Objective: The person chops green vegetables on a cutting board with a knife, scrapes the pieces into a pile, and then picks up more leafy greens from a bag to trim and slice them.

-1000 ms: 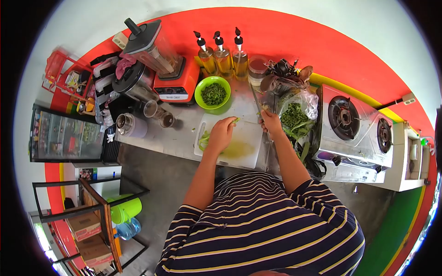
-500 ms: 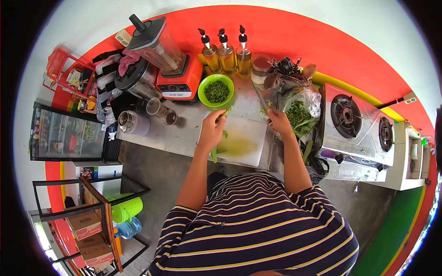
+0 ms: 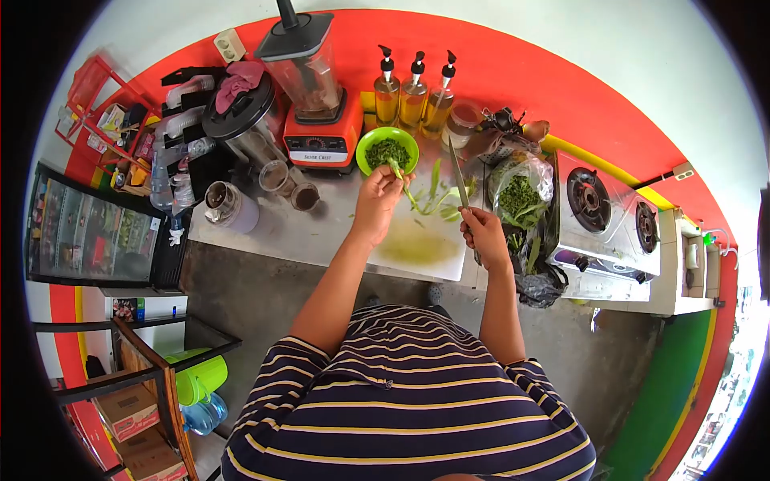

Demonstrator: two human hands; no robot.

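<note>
My left hand (image 3: 377, 207) is closed with its fingertips pinched on a leafy green stem (image 3: 397, 169), just in front of a lime-green bowl (image 3: 362, 154) holding chopped greens (image 3: 388, 152). In my right hand (image 3: 486, 236) is a knife (image 3: 460, 180), its blade pointing up and away from me. Between the hands, several long green leaves and stems (image 3: 433, 204) lie spread at the far part of a white cutting board (image 3: 441, 269). A yellow-green wet stain (image 3: 417, 248) marks the board.
Behind the bowl stand a red blender (image 3: 319, 144) and three pump bottles (image 3: 413, 98). A metal canister (image 3: 231, 210) and brown-stained cups (image 3: 305, 198) are left. To the right are a bag of greens (image 3: 520, 192) and a two-burner gas stove (image 3: 613, 208).
My left hand has moved up toward the bowl. The leaf that hung below it no longer shows there, and stems now lie across the far part of the board. The knife blade shows more clearly.
</note>
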